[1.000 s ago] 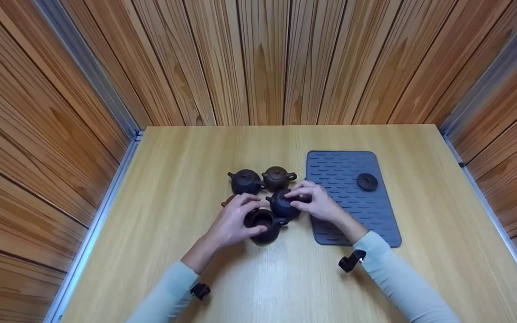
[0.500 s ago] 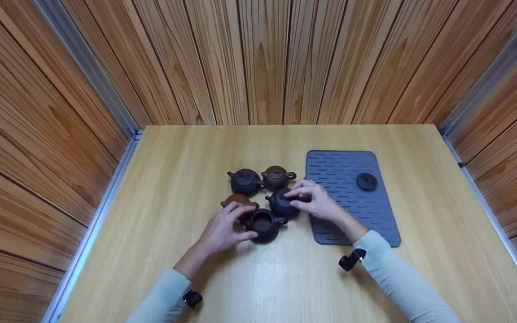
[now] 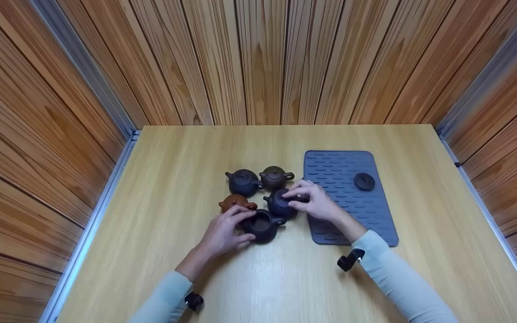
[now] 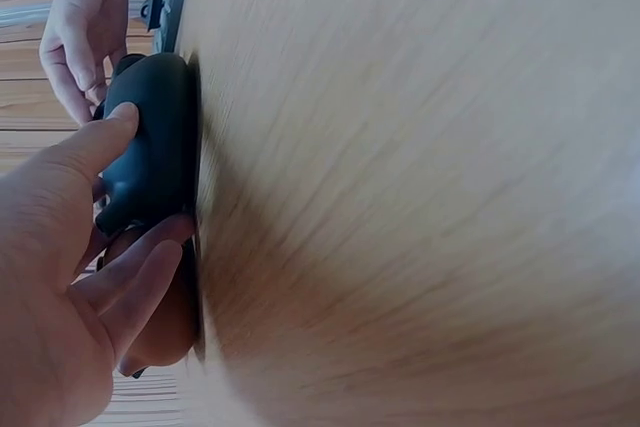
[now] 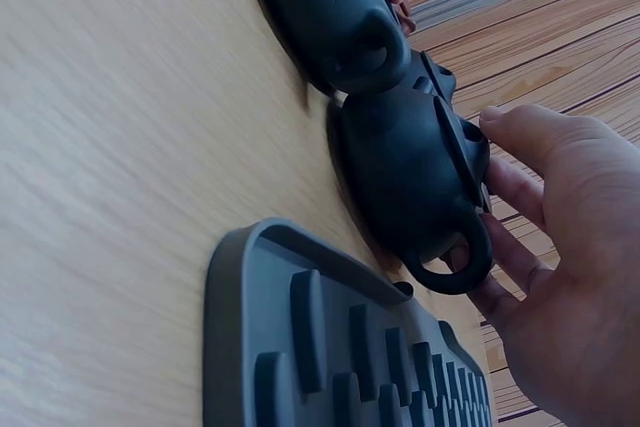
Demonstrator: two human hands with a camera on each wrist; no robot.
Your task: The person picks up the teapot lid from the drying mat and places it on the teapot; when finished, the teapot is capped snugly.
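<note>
My left hand [image 3: 222, 231] holds a dark lidless teapot [image 3: 268, 234] at its spout side, thumb on the near wall and fingers on the far side. In the left wrist view the thumb presses this pot's body [image 4: 160, 152]. Just behind it, my right hand [image 3: 316, 202] pinches the lid [image 5: 455, 152] of a second dark teapot [image 3: 277, 207], thumb at the knob in the right wrist view. That lid sits on its pot. A reddish-brown teapot [image 3: 233, 201] stands beside the left fingers, partly covered by them.
Another dark teapot [image 3: 242, 183] and a brown one [image 3: 273, 176] stand behind, close together. A grey ridged mat [image 3: 348, 220] lies at the right, bearing a round dark lid [image 3: 364, 181]. Wooden panels [image 3: 263, 63] wall in the table.
My left hand has drawn back from over the lidless pot to its left side, uncovering its mouth and the reddish-brown teapot. The right hand stays on its lid.
</note>
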